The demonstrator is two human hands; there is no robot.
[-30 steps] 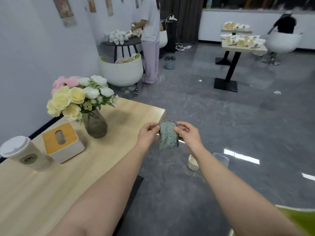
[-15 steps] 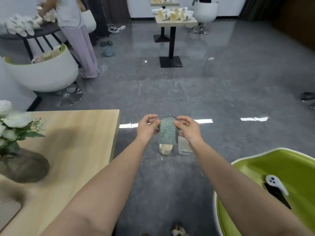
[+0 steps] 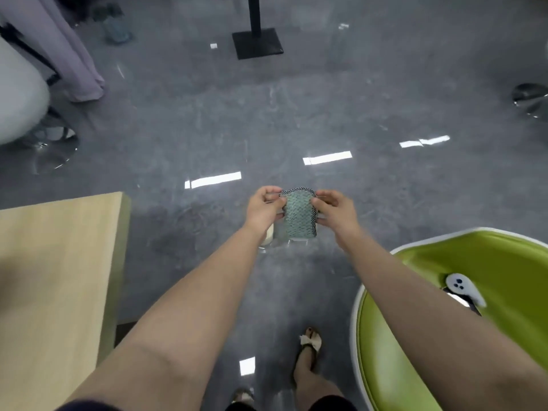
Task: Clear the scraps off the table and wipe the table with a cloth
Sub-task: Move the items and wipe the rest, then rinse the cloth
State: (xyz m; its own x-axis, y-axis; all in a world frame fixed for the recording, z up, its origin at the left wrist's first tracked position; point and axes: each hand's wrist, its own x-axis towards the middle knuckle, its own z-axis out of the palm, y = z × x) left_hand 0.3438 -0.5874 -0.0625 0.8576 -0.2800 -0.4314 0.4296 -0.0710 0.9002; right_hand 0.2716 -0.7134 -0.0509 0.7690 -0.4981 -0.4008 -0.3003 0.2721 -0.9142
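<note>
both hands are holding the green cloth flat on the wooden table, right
Not quite. Both the left hand and the right hand do hold the green cloth, but off the wooden table, in the air above the floor, as the head view shows.

The view has tipped downward and swung right since a second ago. The vase of flowers, the tissue box and the lidded cup have dropped out of sight, leaving only a bare corner of the tabletop (image 3: pixel 59 262) to the left of the grip. A green chair (image 3: pixel 504 292) has come in on the right, a white controller (image 3: pixel 462 287) lying in it. The person's sandalled foot (image 3: pixel 310 345) now shows below the cloth (image 3: pixel 299 216).
</note>
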